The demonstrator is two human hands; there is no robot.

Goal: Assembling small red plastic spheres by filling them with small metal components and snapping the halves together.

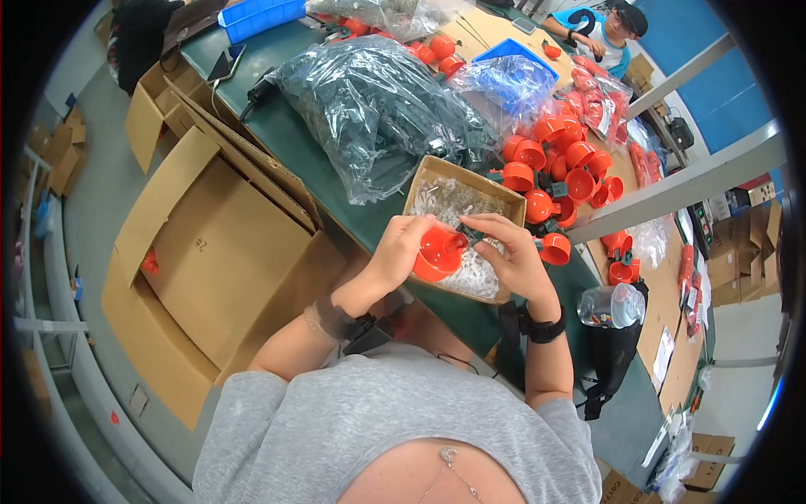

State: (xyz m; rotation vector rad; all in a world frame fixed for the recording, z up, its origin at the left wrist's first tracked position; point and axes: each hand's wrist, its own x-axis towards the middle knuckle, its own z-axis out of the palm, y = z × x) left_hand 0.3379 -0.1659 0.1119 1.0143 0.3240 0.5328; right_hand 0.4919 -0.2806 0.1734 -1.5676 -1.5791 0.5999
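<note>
A red plastic cup [436, 254] sits in my left hand [399, 249], whose fingers wrap round its side. My right hand [509, 252] pinches a small dark green plastic fitting [472, 234] at the cup's right side, by a red stub. Whether the fitting is joined to the cup I cannot tell. Both hands are above an open cardboard box [424, 180] holding small white pieces [470, 275] and a heap of fine greyish parts [457, 198]. Just right of the box lies a pile of similar red cups [579, 186], some with dark green fittings.
A large clear bag of dark green parts [369, 109] lies behind the box. Left of the table stands a big open carton [210, 252]. A metal post [672, 189] crosses at right, near a clear plastic jar [611, 306]. Another person [600, 38] sits across the table.
</note>
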